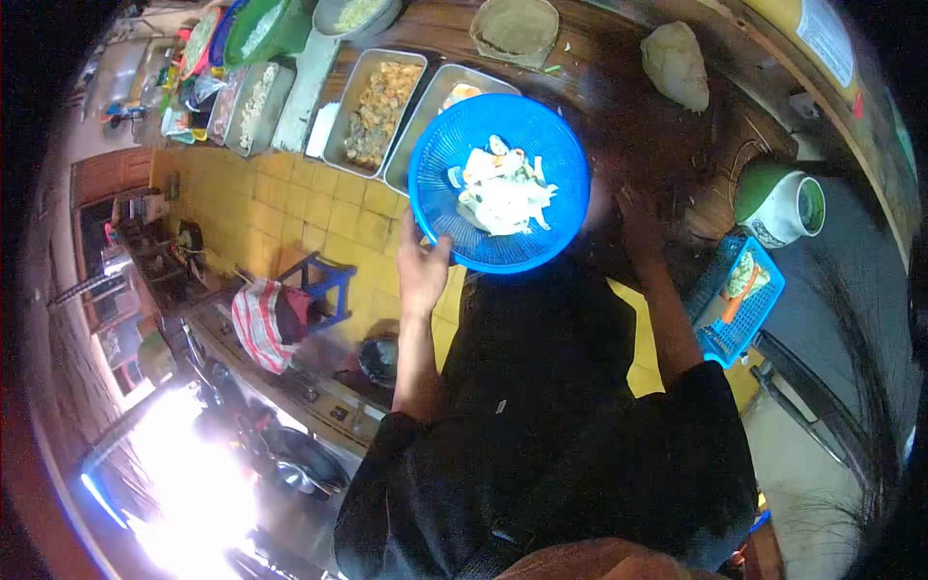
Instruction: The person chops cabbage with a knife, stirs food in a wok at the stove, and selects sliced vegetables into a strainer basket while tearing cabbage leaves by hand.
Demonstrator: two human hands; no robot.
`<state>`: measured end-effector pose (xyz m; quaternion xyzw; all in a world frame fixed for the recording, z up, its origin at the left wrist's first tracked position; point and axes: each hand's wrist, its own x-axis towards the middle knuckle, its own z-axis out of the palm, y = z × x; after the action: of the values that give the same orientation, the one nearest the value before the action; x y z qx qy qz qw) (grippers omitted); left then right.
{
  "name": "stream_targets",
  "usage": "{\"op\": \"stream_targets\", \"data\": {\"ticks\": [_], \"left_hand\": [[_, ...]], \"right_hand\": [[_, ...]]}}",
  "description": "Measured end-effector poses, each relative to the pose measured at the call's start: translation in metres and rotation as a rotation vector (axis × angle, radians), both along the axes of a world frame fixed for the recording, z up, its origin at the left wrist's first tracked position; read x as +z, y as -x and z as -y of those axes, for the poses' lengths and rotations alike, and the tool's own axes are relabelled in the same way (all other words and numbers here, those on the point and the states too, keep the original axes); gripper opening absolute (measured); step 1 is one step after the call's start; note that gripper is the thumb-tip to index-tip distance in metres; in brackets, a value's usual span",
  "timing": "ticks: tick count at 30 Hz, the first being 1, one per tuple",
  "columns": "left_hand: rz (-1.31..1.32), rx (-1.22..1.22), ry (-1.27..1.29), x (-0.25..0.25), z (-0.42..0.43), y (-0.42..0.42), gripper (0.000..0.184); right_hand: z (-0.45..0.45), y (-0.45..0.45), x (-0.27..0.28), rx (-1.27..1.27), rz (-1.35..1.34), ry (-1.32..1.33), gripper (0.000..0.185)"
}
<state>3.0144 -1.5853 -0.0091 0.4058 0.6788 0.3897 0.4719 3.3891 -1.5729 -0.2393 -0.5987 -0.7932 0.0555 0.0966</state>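
Observation:
My left hand [422, 266] grips the near-left rim of a round blue plastic colander [430, 198], thumb inside and fingers beneath. Cut pale vegetables [512, 198], white and light green with a little orange, lie in a heap inside it. The colander is held above the front edge of a dark wooden table [604, 58] and partly covers a metal tray [416, 130]. To the right of the colander, my right hand [638, 217] is in shadow at the table edge, apart from the rim. Its fingers look stretched out, with nothing visible in them.
Left of the colander stands a metal tray of brownish food [372, 111], with more trays and a green basin [261, 39] beyond. A cutting board [515, 29] and a pale cabbage-like lump [675, 66] lie farther back. At right are a blue basket [759, 300] and a green-white jar [783, 208].

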Motion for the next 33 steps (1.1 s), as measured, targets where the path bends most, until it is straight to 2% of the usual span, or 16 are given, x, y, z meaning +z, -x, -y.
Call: {"op": "stream_targets", "data": {"ticks": [2,4,8,9,11,13,17,19,23,25,27,28,29,31,32,33], "left_hand": [[0.055,0.035,-0.008,-0.002,0.003,-0.005,0.059],[0.069,0.048,-0.017,-0.014,0.007,-0.005,0.059],[-0.008,0.007,-0.119,-0.018,0.009,-0.011,0.059],[-0.008,-0.003,-0.116,-0.018,0.007,-0.01,0.059],[-0.005,-0.003,-0.119,-0.016,0.004,-0.007,0.059],[0.011,-0.048,-0.06,-0.017,0.004,-0.004,0.058],[0.056,-0.095,-0.135,-0.021,0.007,0.004,0.057],[0.082,-0.093,-0.105,-0.018,0.011,0.013,0.058],[0.119,-0.079,-0.232,-0.023,0.022,0.049,0.059],[0.383,0.074,-0.064,-0.019,0.029,0.069,0.059],[0.31,0.073,-0.087,-0.019,0.036,0.099,0.058],[0.241,0.051,-0.089,-0.019,0.04,0.113,0.057],[0.344,0.099,-0.127,-0.019,0.043,0.123,0.055],[0.394,0.128,-0.059,-0.016,0.049,0.151,0.054],[0.44,0.165,0.017,-0.017,0.049,0.161,0.054],[0.452,0.162,-0.077,-0.025,0.048,0.169,0.054]], "right_hand": [[0.004,-0.01,-0.001,-0.03,-0.118,0.053,0.046],[-0.001,-0.018,-0.005,0.04,0.04,0.095,0.044],[-0.013,-0.021,-0.007,0.089,-0.086,0.01,0.042],[-0.022,-0.015,0.006,-0.08,-0.162,0.218,0.036],[-0.035,-0.004,0.051,-0.239,-0.229,0.424,0.031],[-0.04,0.023,0.125,-0.245,-0.508,0.179,0.02],[-0.038,0.094,0.236,-0.08,-0.641,-0.116,0.018],[-0.03,0.122,0.256,-0.093,-1.061,0.162,0.022],[-0.033,0.136,0.251,-0.066,-0.796,-0.078,0.025],[-0.03,0.147,0.249,-0.287,-0.837,-0.046,0.03],[-0.035,0.122,0.181,-0.255,-0.761,-0.09,0.032],[-0.032,0.125,0.169,-0.256,-0.718,-0.114,0.034],[-0.029,0.128,0.157,-0.257,-0.676,-0.138,0.035],[-0.014,0.147,0.16,-0.448,-0.148,0.195,0.034],[-0.002,0.13,0.106,-0.412,0.012,0.13,0.034],[0.006,0.118,0.082,-0.41,0.103,0.095,0.035]]}}
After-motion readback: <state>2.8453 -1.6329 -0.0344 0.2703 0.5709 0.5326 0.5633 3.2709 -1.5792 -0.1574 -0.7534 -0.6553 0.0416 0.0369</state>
